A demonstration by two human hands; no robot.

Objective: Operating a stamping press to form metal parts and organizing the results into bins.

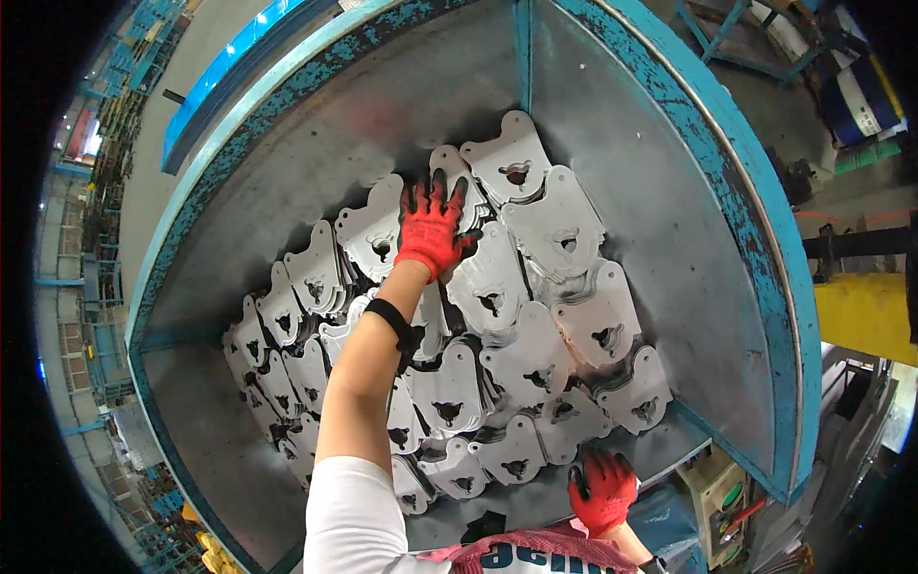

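Observation:
Flat grey metal plates [559, 225], each with a rounded outline and a cut-out hole, lie in overlapping stacks inside a large metal bin [660, 182]. My left hand [432, 230], in a red glove with dark fingertips, reaches to the far stacks. Its fingers are spread over a plate [449, 172] at the back, and the palm hides part of the stack under it. At the bin's near edge is my right hand [602, 493], gloved alike, its fingers bent over the rim. I see no plate in it.
The bin's blue, chipped rim [765, 277] curves around the stacks. Beyond it on the right are a yellow beam [865, 316] and a blue and white drum [861, 100]. A beige box with coloured buttons [717, 502] stands beside my right hand. Racks [96, 258] line the left.

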